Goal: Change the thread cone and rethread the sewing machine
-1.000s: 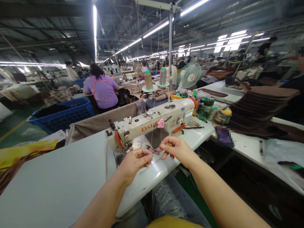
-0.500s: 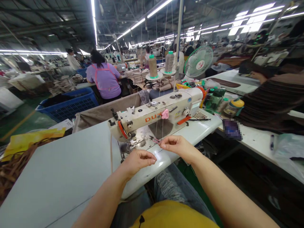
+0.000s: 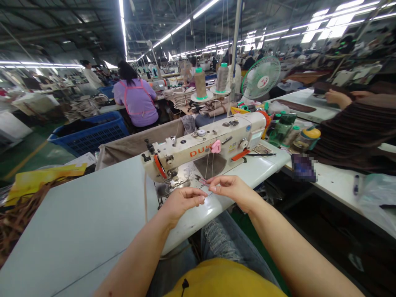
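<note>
Before sewing machine (image 3: 204, 152): both hands' grips pinch thread (image 3: 206, 165), strand running vertical.

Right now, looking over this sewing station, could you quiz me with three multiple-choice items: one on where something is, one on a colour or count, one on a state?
1. Where do both hands meet?
A. Before the sewing machine
B. Inside the blue crate
C. On the fan

2. How many thread cones stand behind the machine?
A. One
B. Two
C. Five

3. How are the fingertips of both hands?
A. Spread flat
B. Pinched on thread
C. Clenched round scissors

Answers:
1 A: the left hand and right hand hover just before the sewing machine, above the white table.
2 B: two thread cones stand side by side.
3 B: the fingertips pinch together on the thin thread hanging before the machine.
</note>
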Tool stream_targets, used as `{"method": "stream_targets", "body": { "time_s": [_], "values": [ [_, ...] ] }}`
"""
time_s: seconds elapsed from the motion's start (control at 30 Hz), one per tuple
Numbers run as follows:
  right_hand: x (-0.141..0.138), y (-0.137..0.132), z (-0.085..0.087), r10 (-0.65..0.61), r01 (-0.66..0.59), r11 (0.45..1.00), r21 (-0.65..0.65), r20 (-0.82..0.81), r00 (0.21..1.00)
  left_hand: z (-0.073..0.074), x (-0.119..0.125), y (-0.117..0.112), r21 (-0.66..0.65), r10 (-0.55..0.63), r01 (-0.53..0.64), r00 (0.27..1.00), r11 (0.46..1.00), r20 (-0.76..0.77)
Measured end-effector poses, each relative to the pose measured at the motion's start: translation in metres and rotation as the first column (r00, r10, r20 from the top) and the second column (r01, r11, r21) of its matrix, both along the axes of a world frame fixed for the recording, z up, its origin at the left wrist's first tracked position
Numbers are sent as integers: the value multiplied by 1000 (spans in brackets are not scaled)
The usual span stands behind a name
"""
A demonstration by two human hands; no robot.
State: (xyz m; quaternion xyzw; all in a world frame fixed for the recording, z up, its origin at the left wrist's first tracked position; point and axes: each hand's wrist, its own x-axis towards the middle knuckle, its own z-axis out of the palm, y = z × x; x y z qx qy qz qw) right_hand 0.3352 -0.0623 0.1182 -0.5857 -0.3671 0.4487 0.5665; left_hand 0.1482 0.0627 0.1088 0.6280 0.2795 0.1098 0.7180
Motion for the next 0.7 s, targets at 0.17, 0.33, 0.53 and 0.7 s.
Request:
{"method": "stream_targets", "body": {
  "time_s": [0.17, 0.33, 0.53, 0.7],
  "values": [
    [-2, 2, -1, -1, 0, 999, 38, 1, 1000, 2, 13, -4, -33, -48, 49, 998, 998, 50],
    [-2, 4, -4, 3, -5, 998, 62, 29, 1000, 0, 20, -7, -42, -87, 88, 995, 995, 41],
    [-2, 7, -6, -54, 54, 995, 79, -2, 999, 2, 20, -7, -99, -99, 99, 995, 990, 9],
    [-2, 7, -7, -87, 88, 993, 83, -14, 996, 1, 17, -8, -164, -91, 92, 996, 982, 15]
  ]
}}
